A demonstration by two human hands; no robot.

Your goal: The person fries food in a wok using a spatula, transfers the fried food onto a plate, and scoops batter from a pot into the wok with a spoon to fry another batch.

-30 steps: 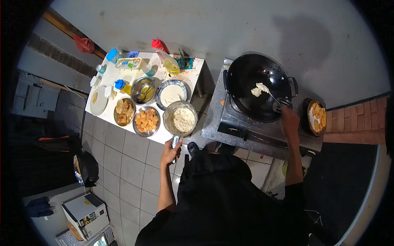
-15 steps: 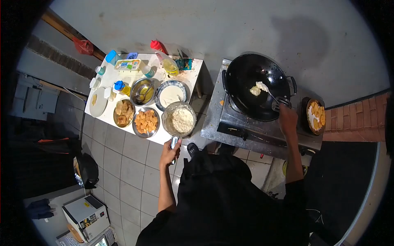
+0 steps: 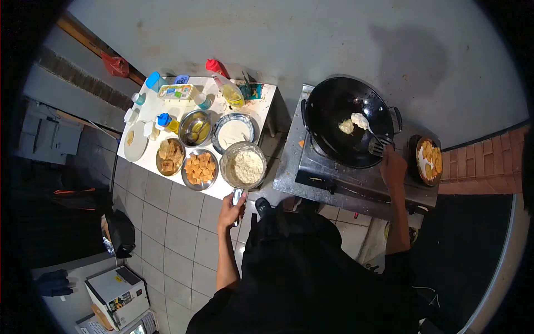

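My left hand (image 3: pixel 231 212) is closed around the handle of a saucepan (image 3: pixel 225 173) with a pale, lumpy floury mix inside, at the table's front corner. Over the wok (image 3: pixel 334 100) on the stove, my right hand (image 3: pixel 394 167) grips a thin-handled spoon (image 3: pixel 371 130) whose end carries a white lump of batter (image 3: pixel 360 121). Another pale piece of batter (image 3: pixel 346 127) sits in the wok just left of it. Right at my right fingers shows a slotted turner (image 3: pixel 379 146); I cannot tell if that hand holds it too.
On the white table (image 3: pixel 214 191) stand a bowl of orange cubes (image 3: pixel 199 168), a bowl of browned pieces (image 3: pixel 169 156), a basin of white batter (image 3: pixel 232 133), a bowl of yellowish liquid (image 3: pixel 194 128) and an oil pouch (image 3: pixel 232 97). Fried pieces fill a dark pan (image 3: pixel 428 161) right of the wok.
The white lump on the spoon has shifted slightly right, away from the batter piece in the wok. My left hand keeps its hold on the saucepan handle. The whole view has dropped slightly.
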